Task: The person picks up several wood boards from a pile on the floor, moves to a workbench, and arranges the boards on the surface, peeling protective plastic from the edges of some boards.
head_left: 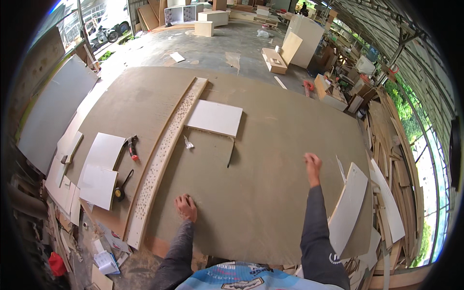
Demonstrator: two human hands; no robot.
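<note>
While both hands are on or just over it, a very large brown fibreboard sheet [270, 193] lies flat as the top of a wide bench, reaching well beyond the person on every side. The left hand [186, 208] rests near the sheet's front edge, fingers curled down onto the board and holding nothing. The right hand [313, 163] is stretched further out over the bare middle of the sheet, fingers loosely bent and empty; whether it touches the board cannot be told.

The work seems to be at a checking or positioning stage on the sheet, with no tool in hand. A next move would probably call for picking something up, since both hands are free.

Just left of the left hand, a long pale perforated strip [166, 154] runs diagonally up the sheet. A white rectangular panel [215, 117] lies beyond it. Further left sit a red-handled hammer [132, 146], a yellow and black tape measure [119, 193] and two white boards [101, 169]. To the right, a curved white panel [350, 205] leans at the sheet's edge. Behind is a workshop floor with pale cabinets.
</note>
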